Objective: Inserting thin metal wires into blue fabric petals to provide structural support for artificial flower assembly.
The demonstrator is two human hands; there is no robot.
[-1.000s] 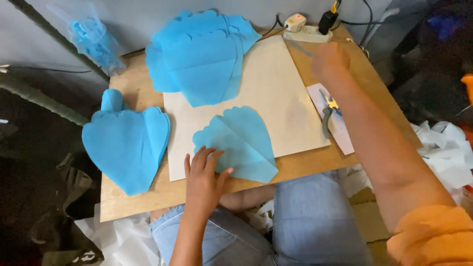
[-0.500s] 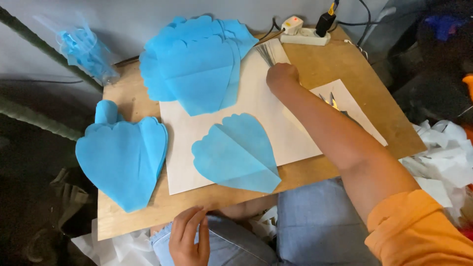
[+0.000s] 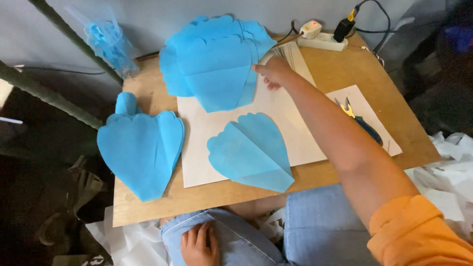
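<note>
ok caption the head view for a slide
Right hand touches stacked blue paper petals; left hand rests on lap.

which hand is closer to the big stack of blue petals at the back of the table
Right. The right hand touches the right edge of the petal stack; the left hand rests on the lap, below the table's near edge.

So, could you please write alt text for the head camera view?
The right hand touches the edge of a stack of blue paper petals at the back of a wooden table. The left hand rests on the person's lap.

Pliers (image 3: 362,120) partly hidden behind the right forearm.
</note>
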